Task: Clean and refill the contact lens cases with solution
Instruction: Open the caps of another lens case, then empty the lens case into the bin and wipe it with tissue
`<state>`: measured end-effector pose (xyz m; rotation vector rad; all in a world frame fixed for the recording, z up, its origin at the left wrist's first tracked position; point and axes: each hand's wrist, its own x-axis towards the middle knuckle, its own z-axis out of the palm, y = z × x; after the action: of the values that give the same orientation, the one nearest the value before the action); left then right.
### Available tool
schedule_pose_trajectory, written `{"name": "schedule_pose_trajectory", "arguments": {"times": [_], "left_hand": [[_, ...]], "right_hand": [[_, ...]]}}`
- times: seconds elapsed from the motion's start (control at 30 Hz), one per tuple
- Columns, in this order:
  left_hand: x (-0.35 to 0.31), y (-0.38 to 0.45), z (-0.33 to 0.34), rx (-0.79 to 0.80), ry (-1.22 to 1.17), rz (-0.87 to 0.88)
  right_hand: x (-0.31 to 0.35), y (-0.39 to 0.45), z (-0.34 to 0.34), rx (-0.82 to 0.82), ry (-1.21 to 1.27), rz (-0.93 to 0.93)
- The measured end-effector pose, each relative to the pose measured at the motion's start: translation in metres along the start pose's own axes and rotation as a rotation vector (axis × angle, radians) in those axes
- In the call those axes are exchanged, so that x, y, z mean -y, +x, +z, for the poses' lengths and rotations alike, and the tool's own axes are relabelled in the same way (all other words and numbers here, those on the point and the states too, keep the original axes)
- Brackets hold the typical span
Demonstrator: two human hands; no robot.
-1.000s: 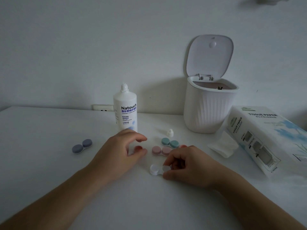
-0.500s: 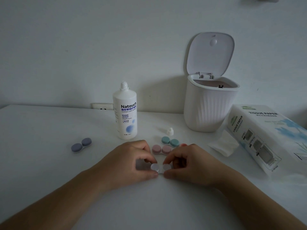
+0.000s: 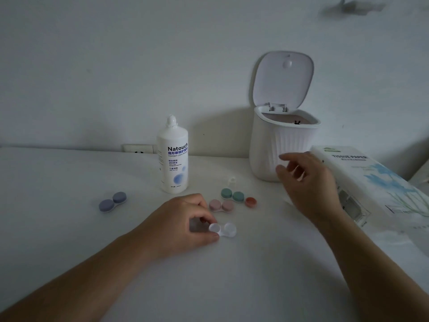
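Status: early stage; one case open, none visibly refilled.

The left hand (image 3: 183,225) pinches the clear plastic two-well contact lens case (image 3: 222,229) on the white bench (image 3: 69,228), both wells uncapped. The right hand (image 3: 306,182) hovers with fingers loosely spread, holding nothing, near the white tissue box (image 3: 376,182). The capped pink (image 3: 221,205), green (image 3: 232,195) and purple (image 3: 113,201) cases appear untouched. The white solution bottle (image 3: 173,159) stands upright, unused by this judgement.

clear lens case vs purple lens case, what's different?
The clear lens case has no coloured caps on; the purple lens case has both on. The left hand pinches the clear lens case; the purple lens case lies untouched, far left. Both are twin-well cases flat on the white table.
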<state>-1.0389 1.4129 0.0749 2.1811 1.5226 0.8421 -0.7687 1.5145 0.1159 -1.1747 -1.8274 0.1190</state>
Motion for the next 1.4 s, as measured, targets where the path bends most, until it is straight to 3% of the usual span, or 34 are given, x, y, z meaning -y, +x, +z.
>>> {"name": "schedule_pose_trajectory", "arguments": {"times": [0.1, 0.23, 0.33, 0.43, 0.53, 0.77, 0.93, 1.4], "left_hand": [[0.0, 0.0, 0.0, -0.016, 0.004, 0.005], [0.001, 0.001, 0.002, -0.03, 0.013, 0.009], [0.002, 0.001, 0.002, -0.028, 0.016, 0.012], [0.003, 0.001, 0.002, -0.027, 0.02, 0.02], [0.003, 0.001, 0.002, -0.036, 0.011, 0.019], [0.003, 0.003, 0.001, -0.138, -0.069, 0.006], [0.001, 0.008, -0.002, -0.185, -0.142, -0.108], [-0.04, 0.061, -0.026, -0.242, -0.404, -0.273]], "right_hand": [[-0.02, 0.016, -0.016, 0.074, -0.251, 0.217], [-0.032, 0.022, -0.027, 0.405, -0.587, 0.457], [-0.031, 0.022, -0.027, 0.572, -0.634, 0.505], [-0.034, 0.021, -0.023, 0.626, -0.583, 0.526], [-0.037, 0.02, -0.021, 0.593, -0.497, 0.535], [-0.048, 0.0, -0.015, 0.298, 0.035, 0.546], [-0.05, -0.016, -0.01, 0.262, 0.229, 0.466], [-0.064, -0.021, 0.0, 0.182, 0.337, 0.463]]}}
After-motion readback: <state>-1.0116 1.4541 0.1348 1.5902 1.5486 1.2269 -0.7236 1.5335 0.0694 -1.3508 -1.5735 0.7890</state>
